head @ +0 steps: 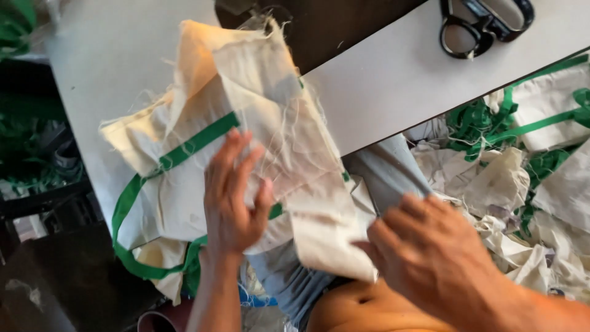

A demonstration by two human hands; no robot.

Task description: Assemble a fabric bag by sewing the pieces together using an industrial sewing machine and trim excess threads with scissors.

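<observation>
Left hand (233,197) lies flat, open on the cream cloth bag (258,147); right hand (424,252) pinches its near corner. Advise keeping fabric taut.

Around the cream cloth bag (246,123), bare white table (393,80) lies open toward the black scissors (485,24), which sit well apart. Below the table's edge, a heap of cream bags with green straps (522,160) crowds the space.

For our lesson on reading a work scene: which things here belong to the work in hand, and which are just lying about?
In hand:
- cream cloth bag with green strap
- left hand flat on it
- right hand gripping its lower edge

Lying about:
- black scissors on the grey table
- heap of cream bags and green straps
</observation>
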